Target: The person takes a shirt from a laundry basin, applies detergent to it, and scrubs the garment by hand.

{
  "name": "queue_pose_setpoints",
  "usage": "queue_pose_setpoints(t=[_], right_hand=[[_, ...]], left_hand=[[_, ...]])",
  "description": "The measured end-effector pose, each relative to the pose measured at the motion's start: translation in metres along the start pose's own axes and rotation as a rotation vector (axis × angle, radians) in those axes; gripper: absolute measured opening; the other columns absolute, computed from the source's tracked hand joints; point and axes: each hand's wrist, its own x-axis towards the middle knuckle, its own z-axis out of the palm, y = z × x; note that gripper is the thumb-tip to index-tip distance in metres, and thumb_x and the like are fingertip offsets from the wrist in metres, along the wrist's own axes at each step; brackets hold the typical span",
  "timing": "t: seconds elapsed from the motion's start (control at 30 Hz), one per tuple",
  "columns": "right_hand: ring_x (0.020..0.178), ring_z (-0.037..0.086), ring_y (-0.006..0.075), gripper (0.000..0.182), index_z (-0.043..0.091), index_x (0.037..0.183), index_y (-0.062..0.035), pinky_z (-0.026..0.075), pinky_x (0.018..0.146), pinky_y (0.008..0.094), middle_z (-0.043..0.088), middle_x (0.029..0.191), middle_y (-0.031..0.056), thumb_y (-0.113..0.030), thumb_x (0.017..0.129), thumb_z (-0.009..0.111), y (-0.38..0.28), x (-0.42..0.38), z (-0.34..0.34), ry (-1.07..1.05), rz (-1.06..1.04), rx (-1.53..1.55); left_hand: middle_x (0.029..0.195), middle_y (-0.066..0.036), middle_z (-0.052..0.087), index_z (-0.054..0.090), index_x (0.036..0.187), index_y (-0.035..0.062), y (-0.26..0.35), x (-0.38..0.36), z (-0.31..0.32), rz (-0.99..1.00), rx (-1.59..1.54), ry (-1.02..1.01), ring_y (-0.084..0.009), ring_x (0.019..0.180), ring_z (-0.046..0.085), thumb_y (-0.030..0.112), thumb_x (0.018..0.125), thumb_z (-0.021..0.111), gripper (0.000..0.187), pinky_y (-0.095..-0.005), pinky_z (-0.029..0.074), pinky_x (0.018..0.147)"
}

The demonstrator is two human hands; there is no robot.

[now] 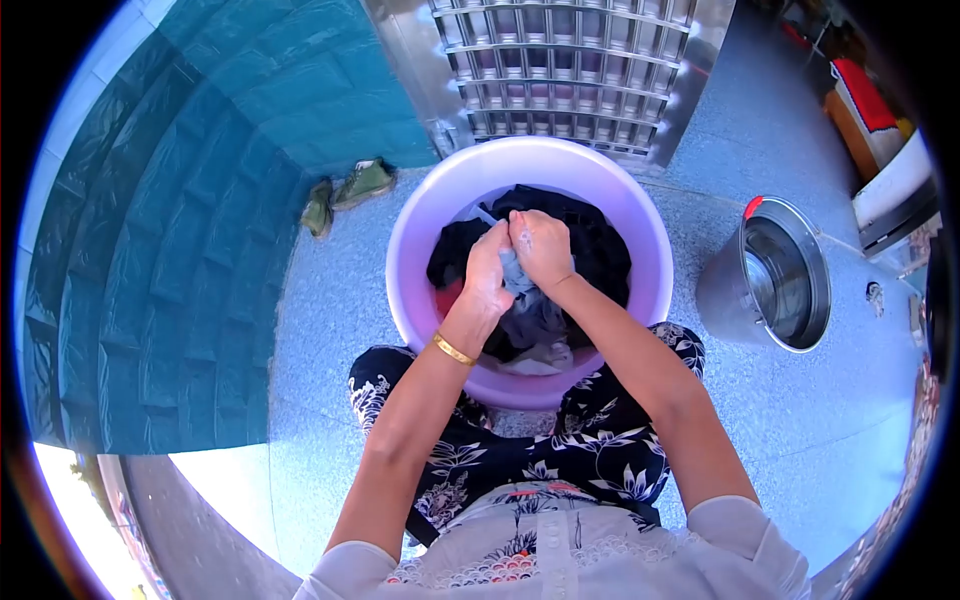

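Observation:
A large light-purple washtub stands on the floor between my knees. Dark wet clothes fill it, with a bit of red fabric at the left side. Over the middle of the tub, my left hand and my right hand are closed together on a light grey-blue cloth. Its lower part hangs down into the clothes. Some suds cling to both hands. A gold bangle sits on my left wrist.
To the right stands a metal bucket that appears to hold water. Green shoes lie by the teal brick-patterned wall. A metal grille door rises right behind the tub. Furniture with a red cover is at the far right.

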Motion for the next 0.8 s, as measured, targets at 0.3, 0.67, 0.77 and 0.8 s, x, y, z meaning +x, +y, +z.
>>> queue_pose_setpoints(t=[0.3,0.67,0.77,0.8], right_hand=[[0.055,0.054,0.0262,0.014,0.051,0.062,-0.0076,0.042,0.046,0.0353,0.051,0.062,0.0084,-0.016,0.072,0.053,-0.046,-0.022,-0.009,-0.134,-0.231,0.193],[0.070,0.058,0.0294,0.036,0.059,0.082,-0.0045,0.043,0.063,0.0329,0.059,0.074,0.0156,-0.039,0.071,0.058,-0.010,0.025,-0.045,-0.904,0.081,0.150],[0.071,0.059,0.0243,0.028,0.058,0.088,-0.0029,0.043,0.065,0.0309,0.059,0.076,0.0147,-0.021,0.066,0.056,0.004,0.033,-0.051,-0.691,0.285,0.377],[0.071,0.056,0.0162,0.023,0.059,0.088,-0.0043,0.042,0.065,0.0284,0.059,0.076,0.0094,-0.017,0.069,0.054,0.007,0.035,-0.049,-0.476,0.311,0.564]], left_hand=[[0.061,-0.003,0.050,0.045,0.065,0.0109,0.006,0.027,-0.039,-0.055,0.122,-0.354,-0.0156,0.052,0.048,0.029,0.084,0.046,0.026,-0.0290,0.041,0.050],[0.070,0.000,0.049,0.050,0.083,0.0074,0.026,0.015,-0.018,0.092,0.040,0.035,-0.0111,0.065,0.050,0.045,0.082,0.047,0.037,-0.0256,0.044,0.062],[0.087,-0.003,0.051,0.046,0.099,0.0074,0.010,0.002,-0.007,0.242,0.268,-0.217,-0.0129,0.083,0.050,0.049,0.076,0.053,0.048,-0.0270,0.040,0.075],[0.092,-0.004,0.051,0.046,0.100,0.0064,0.003,0.001,-0.008,0.392,0.518,-0.199,-0.0137,0.088,0.049,0.042,0.073,0.061,0.047,-0.0276,0.038,0.080]])
